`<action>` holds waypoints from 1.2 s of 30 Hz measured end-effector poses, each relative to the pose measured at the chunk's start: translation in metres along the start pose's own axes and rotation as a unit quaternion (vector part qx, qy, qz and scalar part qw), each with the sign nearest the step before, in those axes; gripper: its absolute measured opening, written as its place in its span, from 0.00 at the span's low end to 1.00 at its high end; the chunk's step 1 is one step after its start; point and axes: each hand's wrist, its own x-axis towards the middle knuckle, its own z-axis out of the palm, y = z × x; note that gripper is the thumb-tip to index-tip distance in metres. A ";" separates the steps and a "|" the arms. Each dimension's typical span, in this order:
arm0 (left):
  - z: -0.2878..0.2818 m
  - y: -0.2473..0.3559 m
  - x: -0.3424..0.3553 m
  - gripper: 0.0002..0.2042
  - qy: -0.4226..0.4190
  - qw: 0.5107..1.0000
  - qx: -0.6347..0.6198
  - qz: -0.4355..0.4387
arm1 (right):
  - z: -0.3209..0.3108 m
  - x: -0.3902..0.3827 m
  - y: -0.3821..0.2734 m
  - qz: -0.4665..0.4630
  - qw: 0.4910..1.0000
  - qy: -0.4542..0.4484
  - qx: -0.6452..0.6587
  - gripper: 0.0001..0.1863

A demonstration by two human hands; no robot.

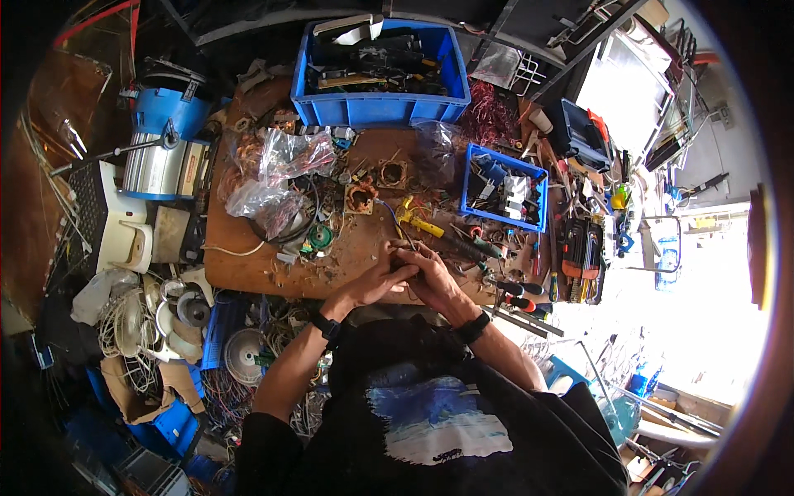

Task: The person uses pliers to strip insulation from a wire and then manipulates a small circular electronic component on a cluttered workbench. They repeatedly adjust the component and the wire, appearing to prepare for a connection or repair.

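My left hand (379, 279) and my right hand (436, 279) meet over the near edge of the wooden workbench (331, 277), fingers closed together. What they pinch is small and mostly hidden. A thin dark wire (395, 218) runs from close to the fingertips toward a copper-wound motor coil (361, 198) on a square frame. Beyond it lies a second coil (392, 174). Just past my right hand is a yellow-handled tool (423, 225), with a dark bar-shaped handle (460, 243) beside it.
A large blue crate (380, 109) of dark parts stands at the back. A smaller blue basket (504, 218) sits right. Plastic bags (285, 165) and scraps cover the bench's left. Screwdrivers (519, 303) lie at the right edge; a blue-and-silver machine (161, 149) stands far left.
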 end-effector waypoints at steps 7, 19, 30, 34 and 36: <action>-0.013 -0.019 -0.001 0.34 0.029 0.967 -0.253 -0.018 | 0.029 -0.005 -0.023 -0.082 0.979 -0.047 -0.181 0.29; 0.018 0.016 -0.011 0.42 0.092 0.995 0.023 0.041 | 0.016 -0.010 -0.029 0.001 0.971 -0.064 -0.229 0.40; 0.023 0.002 -0.021 0.47 0.084 0.991 -0.063 0.086 | -0.017 -0.014 -0.014 -0.016 0.982 -0.064 -0.178 0.26; -0.003 0.008 -0.025 0.30 0.209 0.976 -0.054 0.040 | -0.026 -0.019 -0.017 0.004 0.967 -0.064 -0.247 0.21; -0.016 0.019 -0.023 0.26 0.242 0.962 -0.123 0.023 | -0.024 -0.023 -0.018 0.008 0.956 -0.068 -0.284 0.22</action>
